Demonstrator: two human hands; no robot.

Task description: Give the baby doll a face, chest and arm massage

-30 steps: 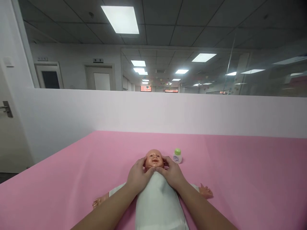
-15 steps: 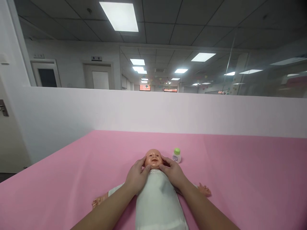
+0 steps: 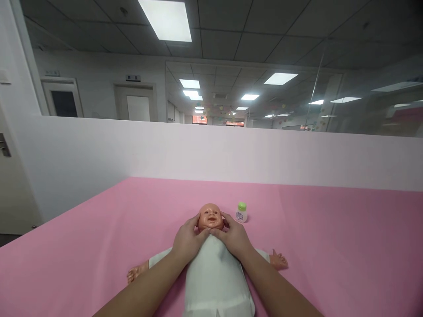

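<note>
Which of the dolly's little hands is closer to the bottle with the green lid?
The doll hand sticking out beside the person's right arm. It lies on the same side as the bottle; the other doll hand lies across the body, past the left arm.
</note>
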